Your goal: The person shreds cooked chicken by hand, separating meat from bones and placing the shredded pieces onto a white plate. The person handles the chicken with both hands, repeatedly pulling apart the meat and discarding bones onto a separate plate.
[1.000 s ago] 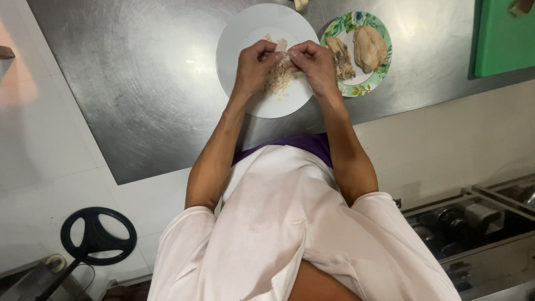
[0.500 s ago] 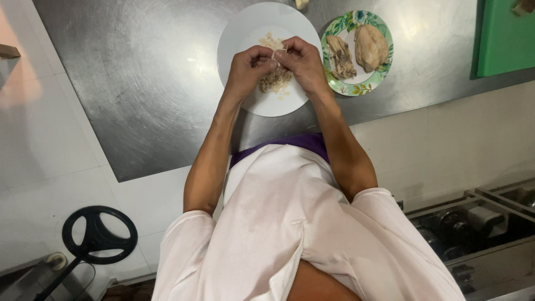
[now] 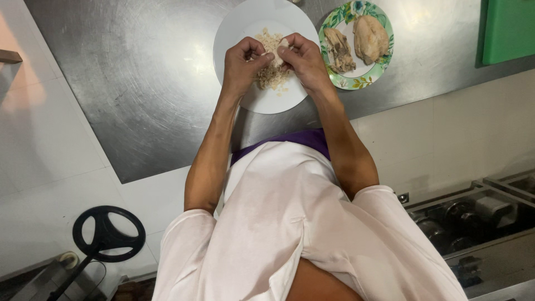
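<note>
My left hand (image 3: 241, 62) and my right hand (image 3: 305, 60) meet over a white plate (image 3: 237, 25). Both pinch one small pale piece of cooked chicken (image 3: 281, 45) between fingertips. Under them a pile of shredded chicken (image 3: 270, 75) lies on the plate. Just right of it, a flower-rimmed plate (image 3: 356, 83) carries two larger chicken pieces (image 3: 370, 38); the left one looks partly stripped.
Both plates rest on a steel counter (image 3: 139, 83). A green cutting board (image 3: 510, 30) sits at the top right. A black wheel-shaped object (image 3: 108, 233) stands at the lower left, and dark stove burners (image 3: 473, 217) at the lower right.
Both hands stay over the white plate and have shifted slightly up on it, fingertips still working the same chicken piece. The plates have not moved.
</note>
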